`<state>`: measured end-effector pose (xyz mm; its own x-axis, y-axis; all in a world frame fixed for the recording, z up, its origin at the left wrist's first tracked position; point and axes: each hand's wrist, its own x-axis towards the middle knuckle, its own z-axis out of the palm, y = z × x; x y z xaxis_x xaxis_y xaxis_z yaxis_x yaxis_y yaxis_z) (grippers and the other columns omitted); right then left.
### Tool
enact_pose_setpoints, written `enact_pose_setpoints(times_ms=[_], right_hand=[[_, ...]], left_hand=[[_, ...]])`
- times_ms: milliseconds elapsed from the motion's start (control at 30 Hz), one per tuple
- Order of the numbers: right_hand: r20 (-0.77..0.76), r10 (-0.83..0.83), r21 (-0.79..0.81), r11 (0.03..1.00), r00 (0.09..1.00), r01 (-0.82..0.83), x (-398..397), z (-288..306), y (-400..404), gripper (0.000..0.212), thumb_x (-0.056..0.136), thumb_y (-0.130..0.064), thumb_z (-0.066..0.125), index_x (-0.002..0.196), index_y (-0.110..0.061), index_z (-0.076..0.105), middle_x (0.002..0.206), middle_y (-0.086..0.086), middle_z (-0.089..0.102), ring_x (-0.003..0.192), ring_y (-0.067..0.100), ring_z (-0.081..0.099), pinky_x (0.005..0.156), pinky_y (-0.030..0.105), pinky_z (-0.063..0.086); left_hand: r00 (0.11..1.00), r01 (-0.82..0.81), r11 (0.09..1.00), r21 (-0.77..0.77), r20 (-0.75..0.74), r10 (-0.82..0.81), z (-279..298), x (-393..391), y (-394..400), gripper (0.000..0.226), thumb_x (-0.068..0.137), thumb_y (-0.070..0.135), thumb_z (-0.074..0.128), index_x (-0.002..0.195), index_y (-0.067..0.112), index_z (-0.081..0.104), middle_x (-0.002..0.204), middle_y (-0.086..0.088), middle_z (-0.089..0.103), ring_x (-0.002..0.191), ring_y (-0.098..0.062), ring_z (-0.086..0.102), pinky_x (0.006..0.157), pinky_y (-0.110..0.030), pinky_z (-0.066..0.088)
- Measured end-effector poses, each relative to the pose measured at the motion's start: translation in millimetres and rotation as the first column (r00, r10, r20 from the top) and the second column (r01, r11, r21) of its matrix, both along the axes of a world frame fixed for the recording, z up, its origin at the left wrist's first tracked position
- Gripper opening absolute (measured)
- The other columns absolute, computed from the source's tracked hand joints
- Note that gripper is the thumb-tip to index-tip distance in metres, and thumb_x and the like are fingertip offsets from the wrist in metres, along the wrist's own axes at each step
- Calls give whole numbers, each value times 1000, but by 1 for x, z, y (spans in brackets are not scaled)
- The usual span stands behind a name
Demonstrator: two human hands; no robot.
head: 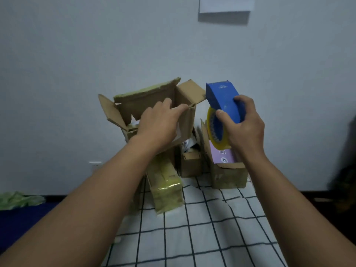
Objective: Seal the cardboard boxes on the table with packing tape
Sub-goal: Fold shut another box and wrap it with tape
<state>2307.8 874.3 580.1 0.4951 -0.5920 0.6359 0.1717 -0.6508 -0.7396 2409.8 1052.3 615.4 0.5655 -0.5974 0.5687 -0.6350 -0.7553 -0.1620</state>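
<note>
At the far left a green bag [20, 200] lies on the dark floor by the wall. The desk [202, 237], under a checked cloth, carries a cluster of boxes at its far end. A taped box [166, 186] lies nearest, its long axis running away from the person. Propped above it and tilted is the open box [154, 106], flaps splayed up and outward. The left hand [158, 122] rests on this box's near wall, fingers stretched forward over the rim at its right corner; whether they hook the edge is unclear.

Behind and lower sits a small box [190, 162], and to the right a third box [229, 174] with a pink label.

The right hand [242, 126] grips the blue dispenser [223, 101], thumb and fingers wrapped round its body, with the yellowish tape roll [215, 132] below. The dispenser is held in the air just right of the open box, nose pointing up and away.

The open box lies up and left of the dispenser, so the left hand is nearer. Its flaps likely need folding down before the tape can run along the seam.
</note>
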Motion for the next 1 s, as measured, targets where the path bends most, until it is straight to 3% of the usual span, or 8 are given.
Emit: enact_pose_setpoints(times_ms=[200, 333, 467, 600, 833, 1000], right_hand=[[31, -29, 45, 999, 999, 28, -129, 1, 28, 45, 86, -46, 70, 124, -36, 49, 114, -11, 52, 100, 19, 55, 85, 44, 54], [42, -47, 96, 994, 998, 43, -184, -10, 33, 44, 86, -45, 70, 124, -37, 49, 114, -11, 53, 100, 18, 55, 84, 40, 52], [3, -36, 126, 991, 999, 35, -207, -29, 38, 43, 86, -44, 71, 123, -37, 51, 113, -9, 55, 101, 20, 56, 81, 35, 48], [-72, -25, 122, 992, 997, 34, -202, -53, 40, 43, 86, -43, 72, 123, -35, 52, 111, -5, 57, 99, 21, 55, 81, 36, 47], [-187, -37, 147, 987, 982, 66, -183, -110, 28, 45, 88, -43, 71, 126, -34, 49, 114, -2, 55, 97, 21, 55, 77, 35, 47], [-268, -73, 148, 982, 961, 115, -175, -141, 20, 44, 88, -43, 70, 125, -32, 49, 110, 0, 55, 93, 22, 55, 72, 35, 45]], left_hand=[[1000, 30, 998, 63, 0, -30, -13, -117, 39, 63, 93, 19, 58, 145, 39, 29, 117, -4, 45, 104, -26, 49, 70, -34, 29], [992, 93, 989, 113, -97, -82, -41, -173, 53, 66, 90, 24, 61, 144, 42, 28, 118, -2, 44, 106, -24, 49, 77, -36, 40], [963, 211, 963, 167, -204, -175, -73, -214, 64, 61, 95, 26, 53, 147, 41, 26, 115, -1, 46, 95, -19, 47, 78, -33, 45], [931, 265, 937, 228, -312, -187, -110, -214, 69, 61, 95, 21, 48, 148, 42, 25, 117, -1, 45, 93, -17, 43, 76, -31, 41], [930, 230, 931, 285, -345, -125, -156, -180, 65, 61, 97, 14, 44, 148, 42, 24, 118, -3, 41, 102, -23, 42, 76, -33, 32], [859, 205, 967, 149, -500, -105, -169, -162, 63, 54, 96, 43, 48, 147, 39, 30, 125, 0, 44, 109, -21, 49, 85, -35, 43]])
